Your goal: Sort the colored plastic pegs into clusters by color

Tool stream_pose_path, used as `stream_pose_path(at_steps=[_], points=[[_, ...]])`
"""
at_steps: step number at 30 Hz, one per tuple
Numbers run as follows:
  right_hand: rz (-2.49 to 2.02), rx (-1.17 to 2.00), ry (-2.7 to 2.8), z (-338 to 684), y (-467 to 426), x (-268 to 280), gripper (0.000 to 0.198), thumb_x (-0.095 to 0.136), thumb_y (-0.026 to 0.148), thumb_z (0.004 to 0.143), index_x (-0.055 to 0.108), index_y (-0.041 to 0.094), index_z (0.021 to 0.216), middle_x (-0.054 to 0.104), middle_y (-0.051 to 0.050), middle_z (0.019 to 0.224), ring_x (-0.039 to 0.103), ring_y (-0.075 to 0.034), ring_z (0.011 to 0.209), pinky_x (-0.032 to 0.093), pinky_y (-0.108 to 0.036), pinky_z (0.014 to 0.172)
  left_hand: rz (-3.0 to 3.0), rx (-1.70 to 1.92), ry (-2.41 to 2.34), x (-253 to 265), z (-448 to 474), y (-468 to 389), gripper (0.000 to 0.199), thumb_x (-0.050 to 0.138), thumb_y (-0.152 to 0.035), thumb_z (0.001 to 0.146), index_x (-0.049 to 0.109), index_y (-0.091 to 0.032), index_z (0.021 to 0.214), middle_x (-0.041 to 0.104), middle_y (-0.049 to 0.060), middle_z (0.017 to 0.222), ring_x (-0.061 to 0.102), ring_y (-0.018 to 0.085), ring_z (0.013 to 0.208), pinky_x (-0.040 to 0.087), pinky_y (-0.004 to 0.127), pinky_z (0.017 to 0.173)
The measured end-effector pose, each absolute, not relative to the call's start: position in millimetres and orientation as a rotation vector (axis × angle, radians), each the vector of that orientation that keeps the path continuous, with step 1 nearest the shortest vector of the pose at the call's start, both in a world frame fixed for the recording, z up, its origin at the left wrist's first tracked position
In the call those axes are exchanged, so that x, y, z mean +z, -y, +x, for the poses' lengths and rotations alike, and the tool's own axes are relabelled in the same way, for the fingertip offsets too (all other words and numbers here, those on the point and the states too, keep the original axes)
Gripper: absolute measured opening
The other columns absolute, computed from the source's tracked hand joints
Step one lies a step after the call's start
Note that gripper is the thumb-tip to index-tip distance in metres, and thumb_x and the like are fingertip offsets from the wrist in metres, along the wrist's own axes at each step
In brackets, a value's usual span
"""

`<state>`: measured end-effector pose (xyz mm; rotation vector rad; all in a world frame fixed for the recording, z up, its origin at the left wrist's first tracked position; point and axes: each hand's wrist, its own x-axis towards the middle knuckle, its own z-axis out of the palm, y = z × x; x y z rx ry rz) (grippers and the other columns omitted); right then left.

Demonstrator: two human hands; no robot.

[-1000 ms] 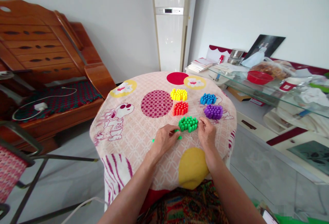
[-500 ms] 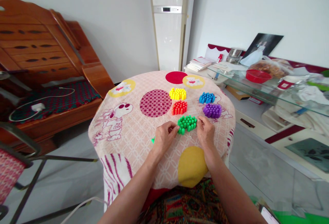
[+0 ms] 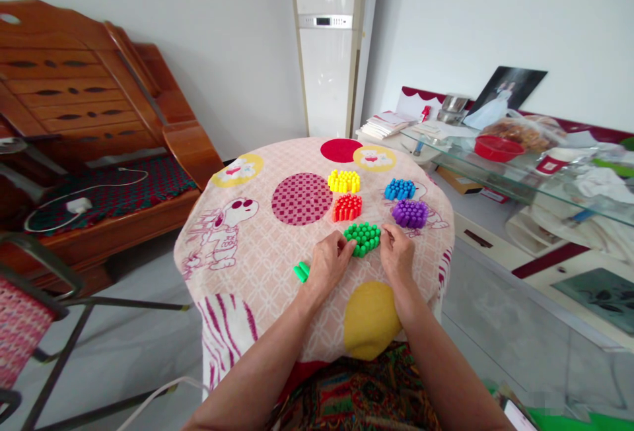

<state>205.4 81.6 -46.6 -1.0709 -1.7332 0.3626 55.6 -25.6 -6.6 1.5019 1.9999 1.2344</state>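
A tight cluster of upright green pegs (image 3: 364,238) stands on the cloth between my two hands. My left hand (image 3: 327,263) is closed, thumb and fingertips pressed against the cluster's left edge; what sits between them is hidden. On the other side, my right hand (image 3: 399,253) is curled with thumb and forefinger together, right beside the cluster's right edge. I cannot make out anything in its pinch. Two loose green pegs (image 3: 301,272) lie on their sides to the left of my left wrist, partly covered by it.
Farther back stand clusters of red pegs (image 3: 347,207), yellow pegs (image 3: 344,181), blue pegs (image 3: 400,189) and purple pegs (image 3: 410,213). A patterned cloth (image 3: 267,299) covers the round table. To the right is a glass shelf (image 3: 520,177) with a red bowl (image 3: 498,148); a wooden bench (image 3: 64,81) is at left.
My left hand has moved slightly right and up against the green cluster, uncovering more of the loose pegs. The cluster's front-left pegs now sit closer in. My right hand has hardly moved.
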Motion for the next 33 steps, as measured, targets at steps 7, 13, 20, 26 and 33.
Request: stream_pose_path(at_steps=[7,13,20,26,33], points=[[-1.056,0.381,1.738,206,-79,-45,0.031,0.047,0.032,0.09,0.073,0.016,0.093,0.077,-0.011,0.088,0.07,-0.024,0.079,0.052,-0.033,0.072,1.606,1.103,-2.257,13,11,51,0.019,0.051,-0.029,0.092,0.064,-0.018,0.083,0.07,0.005,0.082,0.064,0.017,0.074,0.044,0.028,0.068],[-1.063,0.407,1.741,206,-78,-44,0.03,0.047,0.031,0.09,0.072,0.017,0.092,0.076,-0.011,0.088,0.069,-0.024,0.081,0.052,-0.034,0.075,1.653,0.511,-2.356,24,-27,88,0.021,0.064,-0.031,0.084,0.071,-0.019,0.101,0.074,0.005,0.09,0.067,0.021,0.08,0.044,0.03,0.071],[-1.074,0.417,1.743,206,-78,-43,0.031,0.046,0.033,0.09,0.073,0.017,0.093,0.076,-0.011,0.089,0.069,-0.024,0.081,0.051,-0.034,0.074,1.713,0.595,-2.143,18,-12,89,0.006,0.067,-0.021,0.08,0.071,-0.02,0.085,0.073,0.001,0.081,0.066,0.017,0.076,0.043,0.027,0.07],[-1.072,0.425,1.754,207,-78,-43,0.031,0.046,0.032,0.09,0.073,0.016,0.095,0.076,-0.011,0.089,0.069,-0.024,0.081,0.052,-0.035,0.075,1.718,0.802,-2.276,22,7,49,0.015,0.064,-0.018,0.084,0.072,-0.017,0.096,0.075,0.005,0.086,0.068,0.018,0.079,0.045,0.028,0.073],[-1.075,0.417,1.762,207,-79,-43,0.032,0.046,0.032,0.09,0.073,0.016,0.096,0.077,-0.013,0.093,0.071,-0.025,0.082,0.053,-0.036,0.076,1.69,0.865,-2.198,12,36,12,0.02,0.057,-0.025,0.092,0.072,-0.015,0.101,0.075,0.007,0.082,0.069,0.018,0.075,0.047,0.028,0.073]])
